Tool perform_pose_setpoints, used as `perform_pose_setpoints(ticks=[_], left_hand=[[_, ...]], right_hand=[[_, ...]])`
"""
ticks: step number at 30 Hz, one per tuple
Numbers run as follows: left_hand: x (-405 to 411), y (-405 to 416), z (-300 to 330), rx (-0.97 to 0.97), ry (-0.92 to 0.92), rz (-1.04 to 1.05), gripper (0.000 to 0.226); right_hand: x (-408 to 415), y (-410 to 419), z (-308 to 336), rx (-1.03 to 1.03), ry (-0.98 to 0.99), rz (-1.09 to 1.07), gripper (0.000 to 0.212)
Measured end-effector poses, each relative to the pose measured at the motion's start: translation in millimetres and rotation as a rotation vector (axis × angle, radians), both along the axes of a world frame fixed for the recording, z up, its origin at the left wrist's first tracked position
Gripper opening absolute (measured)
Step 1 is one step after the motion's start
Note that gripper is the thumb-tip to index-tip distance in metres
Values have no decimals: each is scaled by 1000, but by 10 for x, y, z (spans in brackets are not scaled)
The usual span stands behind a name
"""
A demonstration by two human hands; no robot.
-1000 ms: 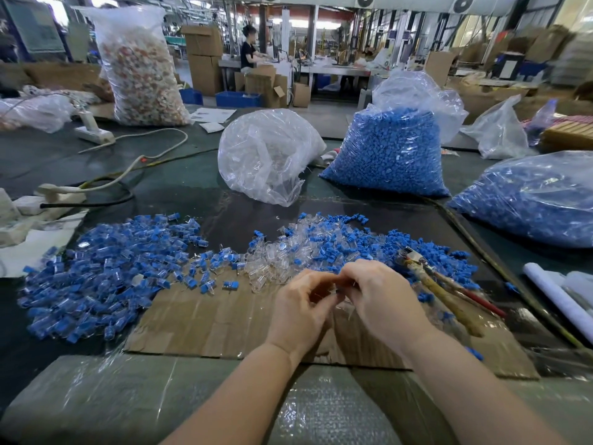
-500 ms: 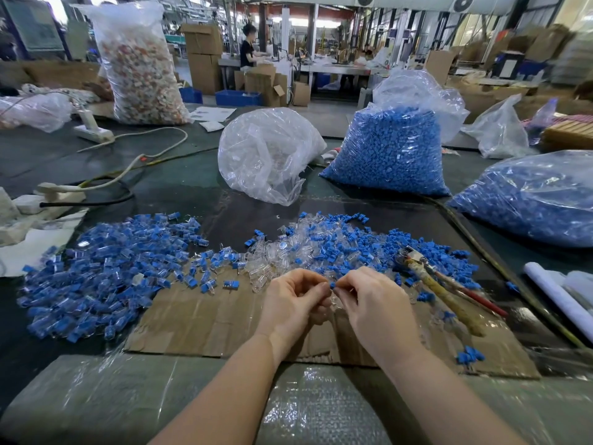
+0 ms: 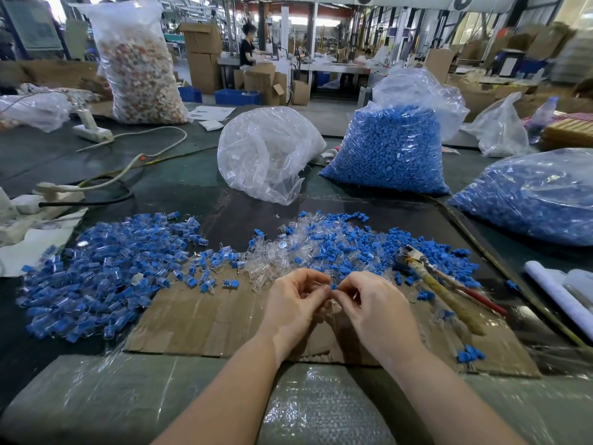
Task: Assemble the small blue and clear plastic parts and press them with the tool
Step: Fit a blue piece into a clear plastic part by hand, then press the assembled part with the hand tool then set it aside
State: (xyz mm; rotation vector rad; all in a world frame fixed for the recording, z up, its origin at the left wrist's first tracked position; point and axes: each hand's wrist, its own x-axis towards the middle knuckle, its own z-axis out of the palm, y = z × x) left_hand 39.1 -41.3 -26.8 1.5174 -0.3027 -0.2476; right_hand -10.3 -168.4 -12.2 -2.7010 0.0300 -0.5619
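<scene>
My left hand [image 3: 293, 303] and my right hand [image 3: 373, 308] meet fingertip to fingertip over a cardboard sheet [image 3: 205, 319]. Between them sits a small blue part [image 3: 333, 286], pinched by my right fingers, while my left fingers pinch a clear part that is mostly hidden. Beyond the hands lies a mixed heap of loose clear and blue parts [image 3: 321, 248]. A wide pile of assembled blue-and-clear pieces [image 3: 106, 271] spreads to the left. The pressing tool [image 3: 446, 293], with taped handles, lies on the right of the cardboard.
Bags of blue parts stand at the back right [image 3: 391, 152] and far right [image 3: 532, 194]. A clear bag [image 3: 266, 155] sits behind the heap. Cables and a power strip [image 3: 93, 131] lie at the left. White rolls [image 3: 564, 300] lie at the right edge.
Both hands have moved slightly away from me toward the heap, and their fingertips have come together around the small blue part, which shows between them now.
</scene>
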Motion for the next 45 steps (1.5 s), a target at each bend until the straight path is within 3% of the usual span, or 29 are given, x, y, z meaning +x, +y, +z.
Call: perform_pose_setpoints(ticks=[3,7,11,15,22,26,28,31,36,45], left_hand=[[0,-14,-20,-53,52,8,11],[0,-29,-26,-127,110,21,8],[6,-25,-4,-132,124,13,8],[22,-33,11,-135,142,21,9],[72,-76,-2,-150,182,59,6],[104,-74,-15,-166,205,71,6],[121,-70,-26,-169,212,84,6],[144,-60,-35,-187,233,89,5],[179,-50,-27,-186,264,105,5],[174,-19,-7,-160,214,125,7]], right_hand=[[-25,-113,69,35,-7,-30,10],[-34,-465,182,-44,-33,-353,25],[13,-807,300,-132,495,-662,45],[87,-979,320,-78,719,-683,29],[169,-1071,271,-108,677,-718,22],[153,-1074,289,-77,524,-670,26],[140,-1015,321,-108,467,-567,27],[37,-763,427,10,405,-408,22],[-182,-259,512,447,565,-87,21],[-247,13,461,530,636,-49,24]])
